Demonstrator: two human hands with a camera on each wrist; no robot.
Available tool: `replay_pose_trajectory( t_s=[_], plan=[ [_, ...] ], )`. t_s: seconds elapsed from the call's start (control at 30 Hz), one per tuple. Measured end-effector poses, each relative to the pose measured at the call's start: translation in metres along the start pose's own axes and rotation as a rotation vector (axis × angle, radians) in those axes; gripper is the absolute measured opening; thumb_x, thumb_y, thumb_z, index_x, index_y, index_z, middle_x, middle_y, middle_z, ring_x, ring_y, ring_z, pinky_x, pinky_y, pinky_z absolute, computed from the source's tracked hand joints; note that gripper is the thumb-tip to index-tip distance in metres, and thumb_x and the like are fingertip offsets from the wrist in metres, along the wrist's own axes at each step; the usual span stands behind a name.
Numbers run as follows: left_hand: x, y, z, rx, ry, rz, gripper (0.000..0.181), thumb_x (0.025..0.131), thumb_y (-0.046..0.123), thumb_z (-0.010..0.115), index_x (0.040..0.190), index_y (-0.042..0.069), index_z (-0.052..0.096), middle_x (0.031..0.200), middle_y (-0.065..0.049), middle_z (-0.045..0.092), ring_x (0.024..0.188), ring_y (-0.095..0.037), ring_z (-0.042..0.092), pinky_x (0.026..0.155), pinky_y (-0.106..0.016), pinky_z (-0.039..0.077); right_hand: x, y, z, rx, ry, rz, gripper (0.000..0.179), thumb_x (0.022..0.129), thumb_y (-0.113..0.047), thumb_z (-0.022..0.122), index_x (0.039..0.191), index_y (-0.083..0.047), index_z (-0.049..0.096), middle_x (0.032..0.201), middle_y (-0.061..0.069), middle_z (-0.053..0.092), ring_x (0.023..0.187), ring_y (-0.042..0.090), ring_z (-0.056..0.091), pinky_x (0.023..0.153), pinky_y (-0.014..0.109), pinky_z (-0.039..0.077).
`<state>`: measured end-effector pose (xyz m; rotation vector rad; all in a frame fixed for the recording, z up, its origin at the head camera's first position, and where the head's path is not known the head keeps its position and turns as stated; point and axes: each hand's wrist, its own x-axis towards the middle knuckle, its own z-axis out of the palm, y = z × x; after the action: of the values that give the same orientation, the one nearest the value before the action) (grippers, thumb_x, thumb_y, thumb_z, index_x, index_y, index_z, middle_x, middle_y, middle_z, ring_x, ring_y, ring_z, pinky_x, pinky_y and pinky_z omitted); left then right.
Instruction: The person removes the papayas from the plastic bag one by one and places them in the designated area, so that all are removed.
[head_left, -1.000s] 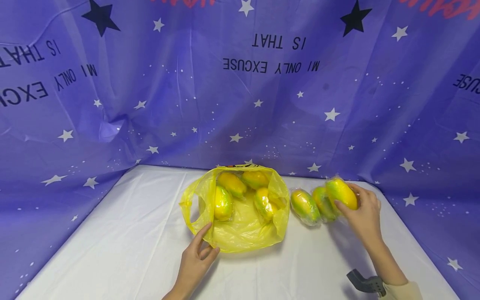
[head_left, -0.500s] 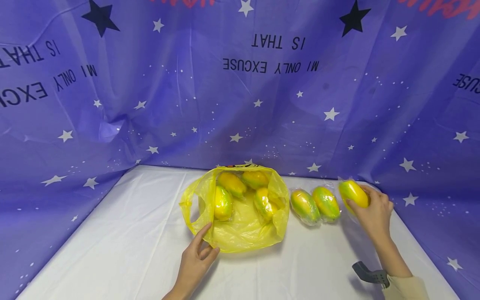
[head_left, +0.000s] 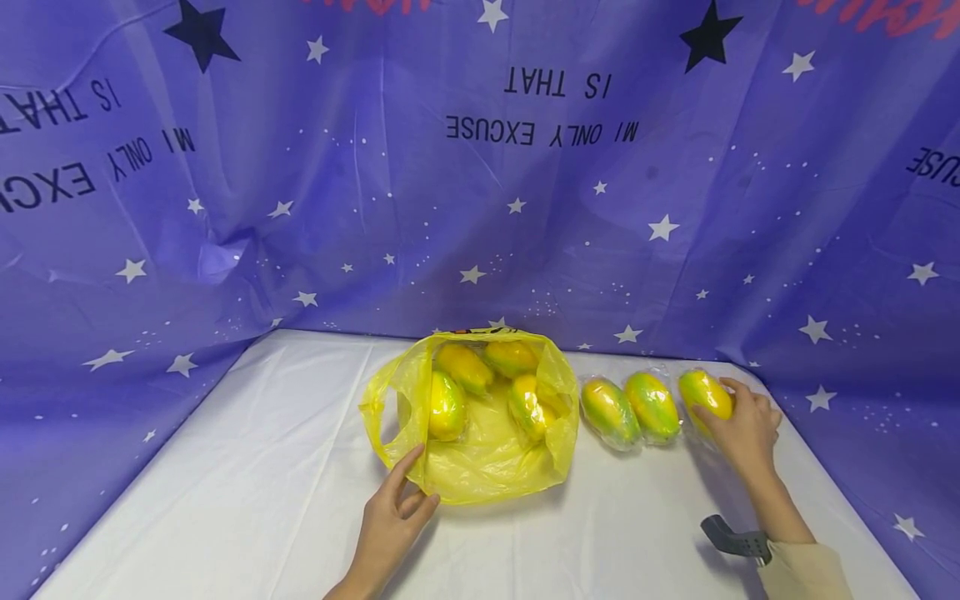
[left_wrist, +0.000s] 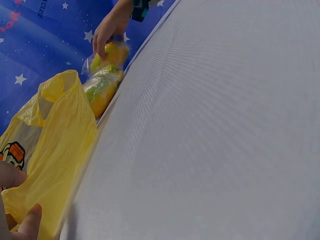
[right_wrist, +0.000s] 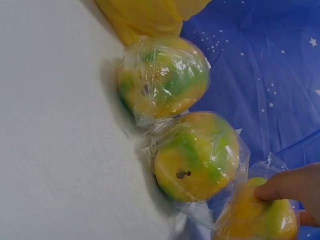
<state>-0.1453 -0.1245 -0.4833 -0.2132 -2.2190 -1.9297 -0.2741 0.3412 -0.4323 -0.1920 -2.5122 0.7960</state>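
Observation:
My right hand (head_left: 750, 425) grips a yellow-green mango (head_left: 703, 392) in clear wrap, at the right end of a row on the table; in the right wrist view the thumb (right_wrist: 280, 187) lies over it. Beside it lie a second wrapped mango (head_left: 652, 406) and a third (head_left: 610, 412), nearest the bag. My left hand (head_left: 390, 521) holds the front left rim of a yellow plastic bag (head_left: 487, 479) between thumb and fingers. The bag's mouth gapes toward me, and several mangoes (head_left: 463, 368) show inside. Part of the left hand is cut off in the left wrist view.
A white cloth (head_left: 225, 500) covers the table. A purple-blue curtain (head_left: 480, 208) with stars and lettering hangs along the back and both sides, close behind the bag and the fruit. A dark strap (head_left: 735, 542) sits on the right wrist.
My right hand has carried its mango rightward, away from the second mango, then down to the end of the row. The left hand and the bag have stayed still.

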Motion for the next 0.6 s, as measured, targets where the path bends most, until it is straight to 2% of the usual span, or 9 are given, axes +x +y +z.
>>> replay_pose_trajectory(
  t_s=[0.17,0.4,0.6],
  plan=[
    [0.0007,-0.0010,-0.0002,0.021,-0.002,0.004,0.068,0.087,0.005,0.071,0.146,0.009,0.038,0.150,-0.025,0.031,0.115,-0.044,0.055,0.088,-0.036,0.054,0.0001,0.0004,0.0024,-0.018,-0.049,0.054,0.060,0.083,-0.016,0.072,0.132,0.007,0.045,0.116,0.037,0.046,0.110,0.056,0.032,0.081,0.066,0.030],
    [0.0010,-0.0029,-0.0005,0.044,0.011,-0.018,0.069,0.087,0.006,0.071,0.147,0.012,0.039,0.150,-0.021,0.033,0.113,-0.043,0.056,0.088,-0.037,0.054,-0.0008,-0.0006,0.0031,-0.024,-0.100,0.101,0.061,0.086,-0.022,0.069,0.132,0.008,0.043,0.119,0.038,0.043,0.111,0.058,0.032,0.081,0.067,0.031],
    [0.0007,-0.0020,-0.0012,0.045,-0.004,0.013,0.067,0.088,0.007,0.070,0.146,0.009,0.038,0.150,-0.025,0.031,0.119,-0.047,0.050,0.088,-0.037,0.054,-0.0047,0.0020,0.0031,-0.030,-0.131,0.119,0.062,0.086,-0.022,0.068,0.133,0.009,0.042,0.121,0.039,0.041,0.111,0.057,0.031,0.081,0.066,0.032]
  ],
)
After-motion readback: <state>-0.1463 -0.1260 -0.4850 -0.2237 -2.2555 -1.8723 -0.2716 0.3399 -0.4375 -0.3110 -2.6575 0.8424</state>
